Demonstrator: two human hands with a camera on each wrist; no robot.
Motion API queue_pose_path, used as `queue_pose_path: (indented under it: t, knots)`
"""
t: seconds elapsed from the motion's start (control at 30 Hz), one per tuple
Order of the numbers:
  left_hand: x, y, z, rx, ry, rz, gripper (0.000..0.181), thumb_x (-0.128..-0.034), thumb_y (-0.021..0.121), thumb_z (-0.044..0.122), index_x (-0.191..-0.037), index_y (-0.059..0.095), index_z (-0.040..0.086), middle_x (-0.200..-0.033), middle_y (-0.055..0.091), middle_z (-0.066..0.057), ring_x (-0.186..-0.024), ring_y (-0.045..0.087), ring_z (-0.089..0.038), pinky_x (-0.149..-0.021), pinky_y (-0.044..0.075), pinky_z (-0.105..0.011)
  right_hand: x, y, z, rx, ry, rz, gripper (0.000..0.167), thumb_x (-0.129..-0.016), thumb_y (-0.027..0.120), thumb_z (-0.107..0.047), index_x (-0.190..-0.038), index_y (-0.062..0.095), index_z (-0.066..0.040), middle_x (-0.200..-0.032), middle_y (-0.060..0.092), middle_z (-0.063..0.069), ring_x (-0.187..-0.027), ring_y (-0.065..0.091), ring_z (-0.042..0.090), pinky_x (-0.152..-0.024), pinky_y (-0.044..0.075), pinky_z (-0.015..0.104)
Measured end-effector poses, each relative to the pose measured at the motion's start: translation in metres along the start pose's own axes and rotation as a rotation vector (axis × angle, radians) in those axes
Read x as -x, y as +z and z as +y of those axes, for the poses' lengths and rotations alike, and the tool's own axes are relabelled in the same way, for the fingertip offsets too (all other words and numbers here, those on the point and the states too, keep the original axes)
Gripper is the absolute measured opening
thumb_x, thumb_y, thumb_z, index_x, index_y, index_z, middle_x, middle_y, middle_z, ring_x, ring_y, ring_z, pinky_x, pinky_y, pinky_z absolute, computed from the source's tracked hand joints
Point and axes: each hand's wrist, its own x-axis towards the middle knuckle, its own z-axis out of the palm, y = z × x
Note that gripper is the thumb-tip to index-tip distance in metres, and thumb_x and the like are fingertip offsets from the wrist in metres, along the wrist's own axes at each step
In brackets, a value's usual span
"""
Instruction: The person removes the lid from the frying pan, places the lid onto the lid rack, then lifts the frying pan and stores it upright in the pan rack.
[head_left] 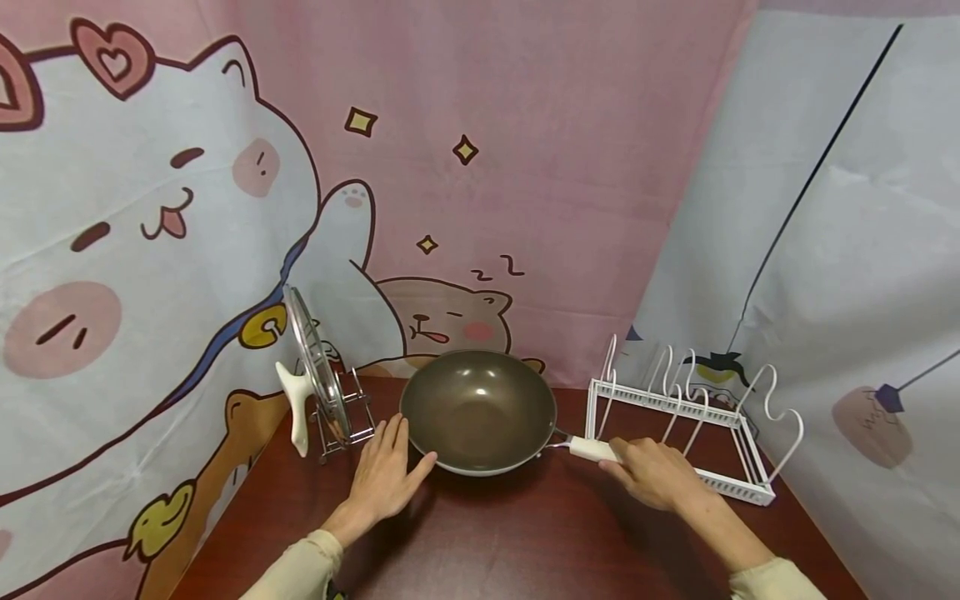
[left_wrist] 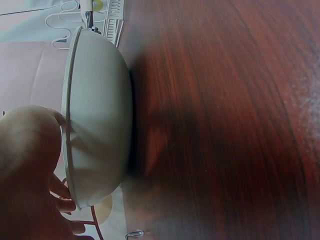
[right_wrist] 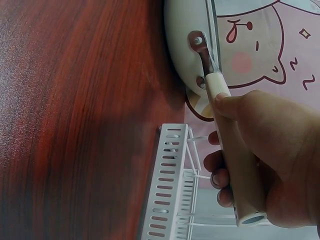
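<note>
At the empty wok (head_left: 480, 417), outstretched left hand (head_left: 385, 473) touches rim (left_wrist: 67, 100), right hand (head_left: 655, 472) grips handle (head_left: 592, 448).

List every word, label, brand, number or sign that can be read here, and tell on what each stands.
"z": on the curtain, above the sleeping bear.
"Z": beside it, larger.
Squiggles at far right: too unclear to call writing.
Pan, lid, white rack: none readable.

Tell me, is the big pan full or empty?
Empty. The head view looks right into the pan, and its brown inside is bare, with only shiny spots of light.
</note>
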Motion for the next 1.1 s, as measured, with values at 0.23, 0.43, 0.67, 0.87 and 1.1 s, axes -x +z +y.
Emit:
queue_pose_path:
  t: [0.23, 0.43, 0.67, 0.87, 1.1]
  knots:
    - [-0.001, 0.001, 0.000, 0.011, -0.003, 0.010, 0.090, -0.1093, 0.065, 0.059, -0.165, 0.046, -0.009, -0.174, 0.046, -0.030, -0.164, 0.040, -0.057, -0.129, 0.040, -0.074, 0.001, -0.001, -0.002, -0.014, 0.001, -0.020, 0.029, -0.107, 0.076, -0.047, -0.095, 0.063, -0.023, -0.074, 0.062, -0.007, -0.065, 0.062, 0.015, -0.053, 0.046, 0.041]
    - [-0.002, 0.001, 0.001, 0.008, -0.011, -0.003, 0.091, -0.1091, 0.065, 0.060, -0.166, 0.045, -0.008, -0.175, 0.045, -0.030, -0.165, 0.039, -0.056, -0.130, 0.039, -0.073, 0.003, -0.006, -0.006, -0.040, 0.017, -0.051, 0.031, -0.107, 0.074, -0.049, -0.094, 0.061, -0.024, -0.072, 0.056, -0.010, -0.065, 0.057, 0.011, -0.055, 0.046, 0.040]
    - [-0.001, 0.000, 0.004, 0.027, -0.023, 0.006, 0.088, -0.1093, 0.067, 0.056, -0.167, 0.044, -0.007, -0.174, 0.045, -0.030, -0.164, 0.039, -0.057, -0.130, 0.038, -0.074, 0.006, -0.010, -0.012, -0.061, 0.032, -0.083, 0.032, -0.107, 0.074, -0.049, -0.091, 0.060, -0.025, -0.070, 0.052, -0.010, -0.065, 0.052, 0.009, -0.055, 0.045, 0.038]
    - [0.003, 0.001, 0.014, 0.006, -0.017, 0.056, 0.085, -0.1093, 0.067, 0.056, -0.166, 0.046, -0.004, -0.173, 0.047, -0.030, -0.160, 0.045, -0.058, -0.125, 0.043, -0.075, 0.007, -0.010, -0.015, -0.075, 0.031, -0.085, 0.033, -0.107, 0.075, -0.048, -0.089, 0.058, -0.026, -0.069, 0.049, -0.012, -0.064, 0.051, 0.008, -0.055, 0.045, 0.037]
    - [0.008, 0.001, 0.028, -0.085, -0.010, 0.081, 0.091, -0.1067, 0.067, 0.062, -0.161, 0.050, -0.009, -0.169, 0.052, -0.031, -0.157, 0.051, -0.054, -0.125, 0.045, -0.073, 0.008, -0.010, -0.015, -0.079, 0.032, -0.088, 0.034, -0.107, 0.076, -0.046, -0.087, 0.057, -0.026, -0.068, 0.050, -0.012, -0.062, 0.050, 0.007, -0.055, 0.044, 0.036]
